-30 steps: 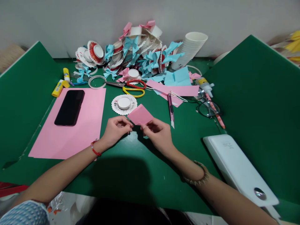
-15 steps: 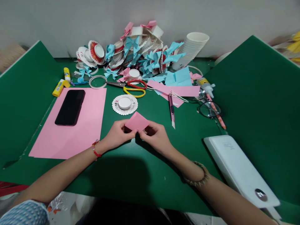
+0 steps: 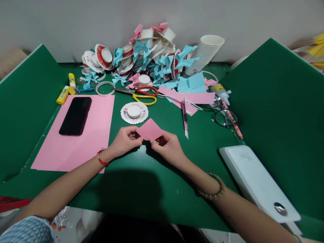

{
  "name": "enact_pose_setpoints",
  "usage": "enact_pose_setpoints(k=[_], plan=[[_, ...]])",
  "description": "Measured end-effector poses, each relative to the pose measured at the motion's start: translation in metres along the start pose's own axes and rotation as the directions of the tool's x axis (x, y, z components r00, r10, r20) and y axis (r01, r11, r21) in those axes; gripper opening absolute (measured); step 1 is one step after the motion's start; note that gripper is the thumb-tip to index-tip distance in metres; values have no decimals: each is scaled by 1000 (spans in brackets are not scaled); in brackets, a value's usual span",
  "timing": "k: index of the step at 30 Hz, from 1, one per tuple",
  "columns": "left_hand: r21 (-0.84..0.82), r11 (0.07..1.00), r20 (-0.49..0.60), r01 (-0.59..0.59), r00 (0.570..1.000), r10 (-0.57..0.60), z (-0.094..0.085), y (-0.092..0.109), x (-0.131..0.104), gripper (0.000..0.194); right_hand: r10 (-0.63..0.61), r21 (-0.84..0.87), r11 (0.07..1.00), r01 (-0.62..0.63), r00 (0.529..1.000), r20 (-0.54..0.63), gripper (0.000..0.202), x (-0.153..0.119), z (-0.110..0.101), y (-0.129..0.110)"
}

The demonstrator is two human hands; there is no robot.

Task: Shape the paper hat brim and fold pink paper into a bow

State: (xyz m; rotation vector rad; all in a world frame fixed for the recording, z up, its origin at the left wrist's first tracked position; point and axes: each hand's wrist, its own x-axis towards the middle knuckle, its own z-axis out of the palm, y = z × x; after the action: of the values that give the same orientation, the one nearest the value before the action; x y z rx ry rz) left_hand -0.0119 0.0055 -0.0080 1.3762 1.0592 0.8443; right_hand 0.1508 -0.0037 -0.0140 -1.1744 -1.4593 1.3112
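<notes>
A small folded pink paper (image 3: 150, 129) is held up between both hands over the green table, one corner pointing away from me. My left hand (image 3: 127, 138) pinches its left corner between thumb and fingers. At the lower right edge, my right hand (image 3: 168, 145) grips the same paper, thumb at the near side. Just beyond the paper lies a white frilled paper disc (image 3: 134, 111) with a round raised centre. Scissors (image 3: 143, 94) with red and yellow handles lie behind the disc. A pink cutter (image 3: 185, 118) rests to the right.
Pink sheets (image 3: 73, 152) lie at the left under a black phone (image 3: 75, 116). Blue bows and paper pieces are heaped at the back beside stacked cups (image 3: 205, 54). Glasses (image 3: 224, 117) and a white power bank (image 3: 259, 180) are at the right. Green panels (image 3: 280, 111) flank the table.
The folded paper has moved slightly right and away from me. My left thumb has shifted left, away from the paper's lower middle, and the two thumbs are further apart.
</notes>
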Motion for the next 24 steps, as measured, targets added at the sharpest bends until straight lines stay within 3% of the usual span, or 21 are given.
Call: enact_pose_setpoints(k=[3,8,18,24], plan=[[-59,998,-16,-30,999,29,1,3,0,10,18,21,1000,-18,1000,-18,10,1,-1,1],[-47,994,56,-100,993,102,3,6,-2,18,36,59,998,-37,999,4,12,1,0,-2],[77,995,30,-65,998,62,1,-5,-2,13,7,37,999,-9,998,65,10,-3,2,-2],[6,999,6,-38,999,38,1,0,0,15,11,49,999,-13,999,41,12,-1,1,-1]])
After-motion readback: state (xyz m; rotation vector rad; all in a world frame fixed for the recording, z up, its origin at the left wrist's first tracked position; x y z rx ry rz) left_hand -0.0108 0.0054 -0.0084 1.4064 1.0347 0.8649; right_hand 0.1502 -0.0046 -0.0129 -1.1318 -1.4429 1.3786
